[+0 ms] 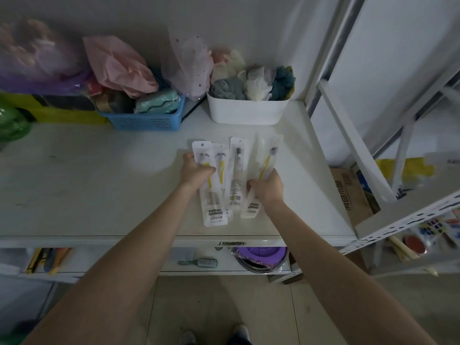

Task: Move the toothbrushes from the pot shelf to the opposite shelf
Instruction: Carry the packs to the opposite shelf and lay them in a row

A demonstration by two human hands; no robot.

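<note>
Several packaged disposable toothbrushes lie side by side on the white shelf (99,185). My left hand (195,170) grips the leftmost white packet with a yellow brush (214,212), which overlaps a second yellow-brush packet (222,155). A packet with a dark-bristled brush (237,170) lies between my hands, touched by neither. My right hand (267,186) is closed on the rightmost packet (266,150), whose yellow brush shows above my fingers.
A white tub of bath sponges (246,112) stands behind the packets. A blue basket (146,120) with bags sits to its left. A second metal rack (403,215) stands at the right. On the lower shelf lie a hairbrush (201,262) and a purple-lidded pot (261,257).
</note>
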